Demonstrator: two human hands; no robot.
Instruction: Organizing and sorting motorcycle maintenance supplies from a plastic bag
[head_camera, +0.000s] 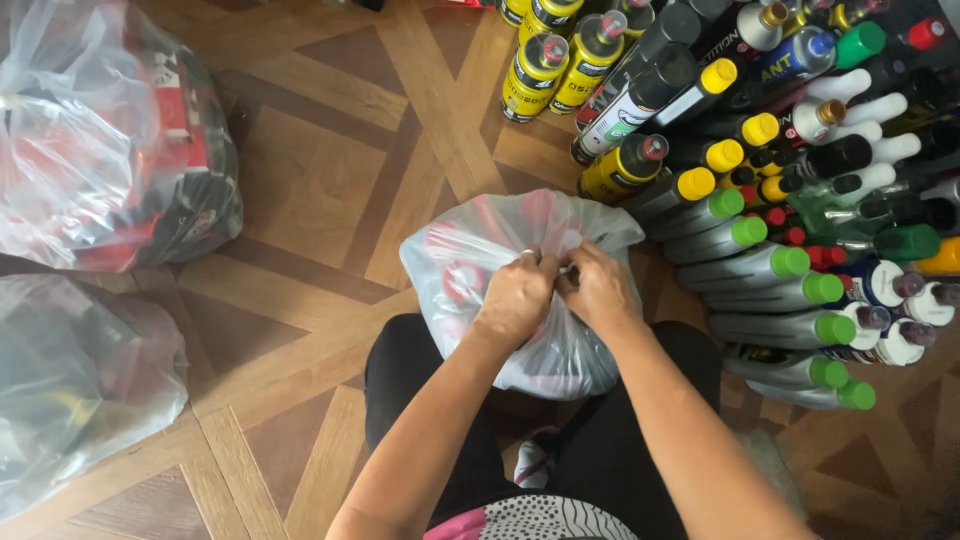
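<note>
The clear plastic bag (470, 270) is already filled, and its gathered mouth is pinched shut between the left hand (515, 298) and right hand (598, 288). The knot looks unfinished, and many spray cans (640, 165) are left unbagged on the floor (320, 200).

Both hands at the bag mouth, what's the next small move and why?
Probably pull the twisted plastic ends apart to cinch the knot: left hand and right hand both pinch the gathered mouth of the clear plastic bag, already full of red-and-white items and bunched shut.
</note>
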